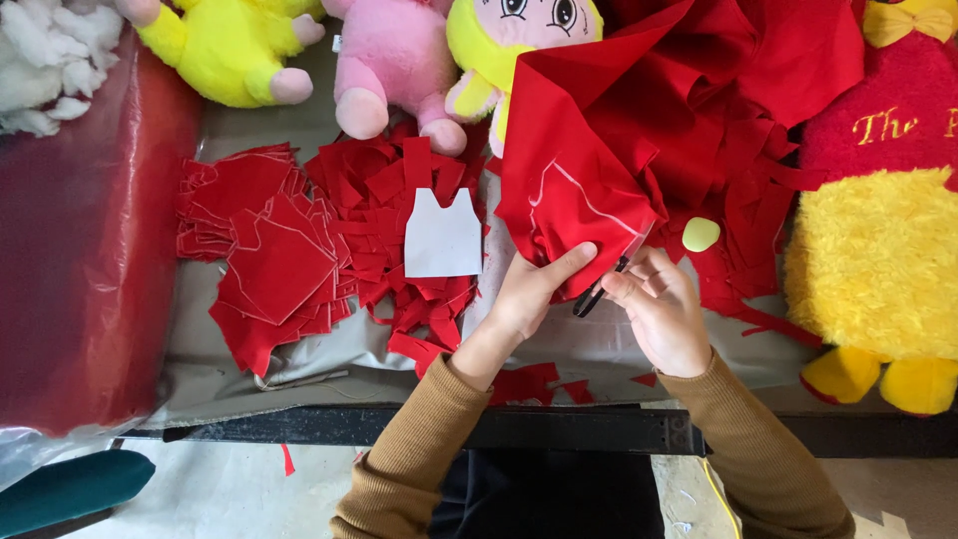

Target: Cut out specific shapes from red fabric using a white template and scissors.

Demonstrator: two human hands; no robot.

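Left hand (527, 292) grips red cloth (574, 190); right hand (664, 309) holds scissors (597, 292).

I count four plush toys: one yellow (225, 45), one pink (394, 60), one yellow-faced (499, 40), one big red-and-yellow (878, 230). There is one grey paper template (443, 238), one pair of scissors (599, 289), and one stack of cut red pieces (264, 255).

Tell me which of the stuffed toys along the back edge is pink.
The pink toy sits second from the left, between the all-yellow toy and the yellow-faced toy with big drawn eyes. It alone is pink all over; the large toy at far right is red and yellow.
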